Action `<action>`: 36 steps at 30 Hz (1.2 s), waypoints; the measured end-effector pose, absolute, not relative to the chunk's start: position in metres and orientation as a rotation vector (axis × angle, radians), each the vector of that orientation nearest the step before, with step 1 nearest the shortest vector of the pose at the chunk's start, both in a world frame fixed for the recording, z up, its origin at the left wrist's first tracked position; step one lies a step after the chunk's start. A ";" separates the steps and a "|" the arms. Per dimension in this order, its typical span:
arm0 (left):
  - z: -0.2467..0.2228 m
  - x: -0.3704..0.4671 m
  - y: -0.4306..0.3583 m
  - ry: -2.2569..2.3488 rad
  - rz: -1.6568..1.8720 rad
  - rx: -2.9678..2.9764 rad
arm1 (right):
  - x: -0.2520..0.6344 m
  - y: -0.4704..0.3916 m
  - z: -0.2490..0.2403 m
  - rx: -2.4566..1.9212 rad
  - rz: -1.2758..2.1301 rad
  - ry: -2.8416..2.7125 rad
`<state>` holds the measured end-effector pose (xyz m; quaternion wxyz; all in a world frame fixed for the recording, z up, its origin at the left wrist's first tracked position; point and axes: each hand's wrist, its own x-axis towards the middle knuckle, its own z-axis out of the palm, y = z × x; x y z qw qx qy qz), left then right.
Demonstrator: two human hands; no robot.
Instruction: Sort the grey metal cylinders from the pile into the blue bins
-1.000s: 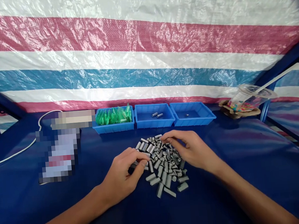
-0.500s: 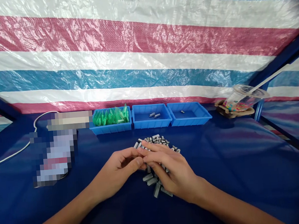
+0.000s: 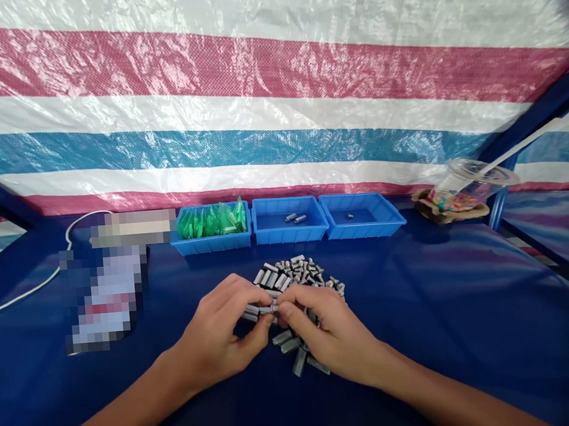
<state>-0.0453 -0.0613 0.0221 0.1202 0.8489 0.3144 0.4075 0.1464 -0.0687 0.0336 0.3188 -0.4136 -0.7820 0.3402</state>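
Note:
Over a pile of metal parts, my left hand [image 3: 224, 323] is closed in a pinch, thumb and index finger on a silver hex standoff [image 3: 251, 313]. My right hand [image 3: 328, 328] meets it fingertip to fingertip, pinching a small metal screw [image 3: 275, 305] against the end of the standoff. Its fingers partly cover the screw. Behind the hands lie loose hex standoffs [image 3: 271, 278] and short screws [image 3: 312, 275]. Several more standoffs [image 3: 290, 345] lie in front, partly under my right hand.
Three blue bins stand in a row: a left bin [image 3: 213, 245] with green plastic packets [image 3: 211, 221], a middle bin [image 3: 291, 233] with two standoffs, and a right bin [image 3: 367, 228] with one screw. A clear tub [image 3: 465, 192] sits far right; a blurred object [image 3: 108, 292] lies left.
My right hand's fingers have drawn back from over the left fingertips and curled into a pinch. The metal pieces between the hands now show, and more of the pile is uncovered.

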 end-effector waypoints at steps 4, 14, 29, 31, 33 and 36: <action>0.023 -0.045 -0.062 1.006 1.080 2.372 | 0.146 -0.069 0.029 -1.040 0.790 -2.054; 0.030 -0.036 -0.063 1.091 0.714 1.975 | 0.150 -0.064 0.019 -0.786 0.288 -2.212; 0.020 -0.041 -0.066 0.954 0.962 2.324 | 0.167 -0.053 0.027 -0.651 0.097 -2.212; 0.019 -0.041 -0.066 0.981 0.905 2.303 | 0.182 -0.042 0.033 -0.853 -0.151 -2.058; 0.019 -0.040 -0.066 1.001 0.865 2.306 | 0.197 -0.028 0.036 -1.166 -0.359 -1.766; 0.020 -0.040 -0.067 0.996 0.834 2.336 | 0.209 -0.013 0.032 -1.425 -0.485 -1.663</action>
